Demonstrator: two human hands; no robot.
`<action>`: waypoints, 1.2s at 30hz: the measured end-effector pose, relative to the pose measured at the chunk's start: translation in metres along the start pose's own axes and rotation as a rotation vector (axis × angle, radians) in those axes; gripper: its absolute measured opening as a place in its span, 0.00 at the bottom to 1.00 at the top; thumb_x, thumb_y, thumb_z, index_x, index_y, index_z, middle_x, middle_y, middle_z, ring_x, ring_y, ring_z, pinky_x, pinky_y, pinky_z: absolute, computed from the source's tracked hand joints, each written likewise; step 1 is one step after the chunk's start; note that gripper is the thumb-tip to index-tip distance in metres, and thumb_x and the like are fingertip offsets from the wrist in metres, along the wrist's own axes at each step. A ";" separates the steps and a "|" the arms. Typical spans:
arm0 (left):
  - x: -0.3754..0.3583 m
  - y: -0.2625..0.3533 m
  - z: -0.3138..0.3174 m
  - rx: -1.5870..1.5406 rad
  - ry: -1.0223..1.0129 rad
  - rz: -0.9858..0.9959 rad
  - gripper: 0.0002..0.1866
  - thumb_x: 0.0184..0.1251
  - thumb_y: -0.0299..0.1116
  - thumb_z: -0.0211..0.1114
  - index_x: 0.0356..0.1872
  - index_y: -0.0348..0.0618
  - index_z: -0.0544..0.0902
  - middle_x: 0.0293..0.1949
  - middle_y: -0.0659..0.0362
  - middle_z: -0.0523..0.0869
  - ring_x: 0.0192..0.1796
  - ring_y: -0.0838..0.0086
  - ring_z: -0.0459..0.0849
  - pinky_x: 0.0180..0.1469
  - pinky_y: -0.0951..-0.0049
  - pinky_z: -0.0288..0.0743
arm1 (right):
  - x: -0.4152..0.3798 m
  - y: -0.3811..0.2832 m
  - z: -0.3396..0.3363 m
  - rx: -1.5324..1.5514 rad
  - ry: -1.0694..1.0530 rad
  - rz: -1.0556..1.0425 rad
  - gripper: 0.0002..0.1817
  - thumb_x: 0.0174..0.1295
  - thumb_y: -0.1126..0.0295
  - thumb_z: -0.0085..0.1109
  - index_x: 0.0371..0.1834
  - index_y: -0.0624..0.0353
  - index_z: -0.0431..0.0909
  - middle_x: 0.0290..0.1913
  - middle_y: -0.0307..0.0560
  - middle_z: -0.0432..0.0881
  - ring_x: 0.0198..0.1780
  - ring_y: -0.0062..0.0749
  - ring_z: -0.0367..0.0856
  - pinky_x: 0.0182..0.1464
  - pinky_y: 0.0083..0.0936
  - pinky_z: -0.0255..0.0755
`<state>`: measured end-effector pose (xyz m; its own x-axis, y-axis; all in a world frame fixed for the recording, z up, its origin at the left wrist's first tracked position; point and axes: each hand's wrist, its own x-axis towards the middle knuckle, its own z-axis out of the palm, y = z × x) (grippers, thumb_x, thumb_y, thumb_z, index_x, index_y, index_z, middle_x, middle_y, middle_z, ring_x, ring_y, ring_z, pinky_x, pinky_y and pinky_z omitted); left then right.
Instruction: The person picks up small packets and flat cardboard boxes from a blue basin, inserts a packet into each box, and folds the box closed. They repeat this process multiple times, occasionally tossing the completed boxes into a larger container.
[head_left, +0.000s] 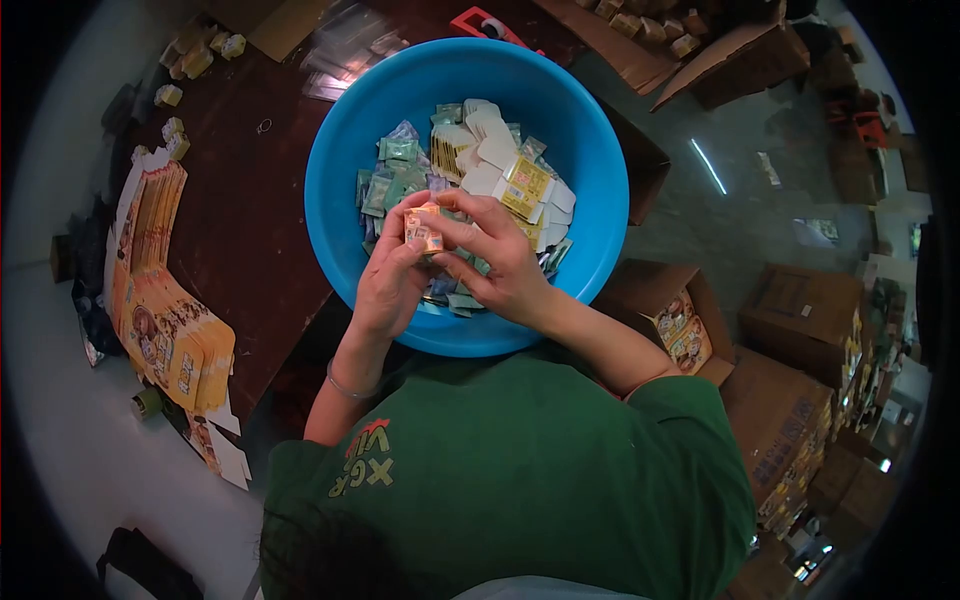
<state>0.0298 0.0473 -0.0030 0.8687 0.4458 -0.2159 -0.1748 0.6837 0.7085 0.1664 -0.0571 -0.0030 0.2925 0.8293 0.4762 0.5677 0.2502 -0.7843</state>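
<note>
A big blue plastic basin (345,130) sits in front of me, filled with several small sachets: green ones on the left, white and yellow ones (525,185) toward the back right. Over the basin's near side, my left hand (385,285) and my right hand (495,255) meet and both pinch one small orange-and-gold sachet (422,228). A thin bangle circles my left wrist. My green shirt fills the bottom of the view.
A dark table (240,220) holds a fanned row of orange printed cards (165,300) at the left and small yellow boxes at the back left. Open cardboard cartons (680,320) stand on the floor to the right, with more stacked further right.
</note>
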 end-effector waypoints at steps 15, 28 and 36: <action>0.000 0.001 -0.002 0.132 0.158 -0.006 0.31 0.80 0.45 0.50 0.77 0.43 0.56 0.69 0.53 0.65 0.62 0.66 0.77 0.60 0.64 0.75 | 0.095 0.045 -0.149 -0.278 0.448 0.112 0.38 0.61 0.58 0.72 0.70 0.60 0.65 0.57 0.57 0.78 0.53 0.39 0.81 0.54 0.35 0.76; -0.001 -0.006 -0.007 0.329 0.001 -0.070 0.27 0.78 0.36 0.54 0.73 0.40 0.65 0.68 0.51 0.70 0.61 0.70 0.77 0.62 0.67 0.71 | 0.021 0.074 -0.090 -0.294 -0.196 0.684 0.11 0.59 0.67 0.69 0.40 0.59 0.81 0.41 0.46 0.87 0.41 0.39 0.85 0.46 0.32 0.78; -0.006 -0.037 0.007 0.202 0.081 -0.133 0.34 0.72 0.34 0.65 0.74 0.37 0.62 0.64 0.56 0.75 0.65 0.71 0.74 0.67 0.73 0.65 | 0.001 0.014 -0.027 0.448 -0.026 0.494 0.07 0.66 0.73 0.63 0.46 0.58 0.80 0.45 0.41 0.82 0.49 0.26 0.78 0.46 0.21 0.75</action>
<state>0.0344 0.0156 -0.0237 0.8363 0.4100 -0.3641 0.0422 0.6139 0.7882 0.1955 -0.0661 -0.0022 0.4140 0.9102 0.0134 -0.0042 0.0166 -0.9999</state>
